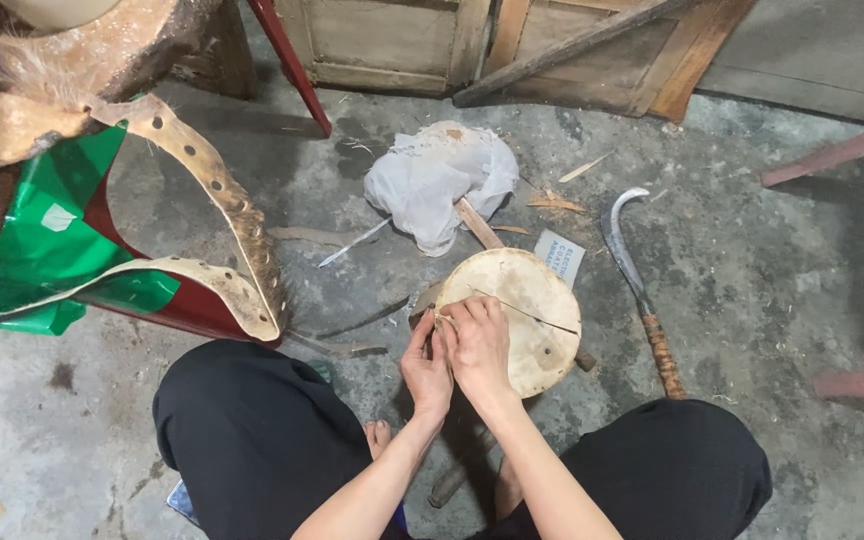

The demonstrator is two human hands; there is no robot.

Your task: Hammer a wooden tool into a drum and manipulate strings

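Rough grey concrete floor (772, 300) fills the workspace, stained and scattered with wood chips. Nearest the camera, the person's knees in black trousers (252, 440) frame both forearms, which reach forward to a round wooden block (537, 330), a pale, worn disc with a thin dark line scored across its top. The block stands between the knees, just ahead of a bare foot.

At the block's near left edge the left hand (426, 366) and the right hand (479, 345) press together, fingers curled tightly and pinching a thin pale strip (444, 319); the strip is small, and what it is made of cannot be told. Both hands are closed narrowly around it, the right resting on the block's top.

Just beyond the block's far right rim lies a small pale blue printed card (560, 256), rectangular and tilted. Right of the block, a curved sickle-like knife (637, 285) lies flat, its handle wrapped in cord. Left of the block sits a strip of pale hide with punched holes (237, 225), bent around a green and red glossy sheet (42, 245).

Behind the block, a crumpled white cloth (442, 180) rests on a wooden stick (478, 224). Farthest off, wooden panels (512, 45) lean along the wall.
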